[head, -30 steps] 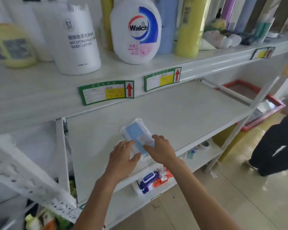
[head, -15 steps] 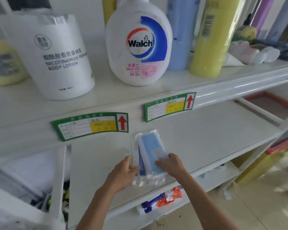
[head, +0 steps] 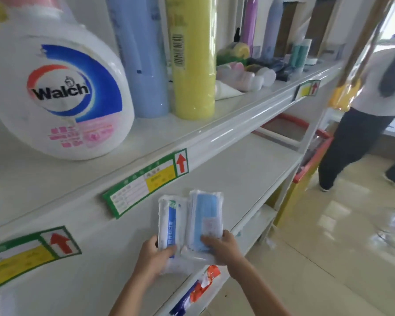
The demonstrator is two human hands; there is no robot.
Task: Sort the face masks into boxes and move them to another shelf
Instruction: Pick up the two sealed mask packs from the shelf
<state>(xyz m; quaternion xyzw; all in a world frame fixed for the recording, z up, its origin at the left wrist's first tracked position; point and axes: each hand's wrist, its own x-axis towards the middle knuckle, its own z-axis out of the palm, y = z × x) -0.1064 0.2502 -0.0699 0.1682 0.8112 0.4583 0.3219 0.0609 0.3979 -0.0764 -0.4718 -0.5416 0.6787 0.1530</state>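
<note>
Two clear-wrapped face mask packs are lifted in front of the white middle shelf [head: 249,169]. My left hand [head: 152,258] grips the bottom of the white pack with a blue stripe [head: 170,222]. My right hand [head: 222,246] grips the bottom of the blue mask pack [head: 206,215], which slightly overlaps the white one. Both packs stand upright, side by side, just below the shelf's front rail with its green and yellow price tags [head: 146,182]. No box is in view.
The upper shelf [head: 160,137] carries a white Walch bottle [head: 57,92], a blue roll [head: 139,53], a yellow roll [head: 193,58] and small toiletries. A red-and-blue packet [head: 198,286] lies on the lower shelf. A person [head: 363,124] stands at right beside a red-rimmed bin [head: 315,156].
Both hands picked the mask packs off the middle shelf, raised them and spread them apart side by side. The camera moved closer and turned right.
</note>
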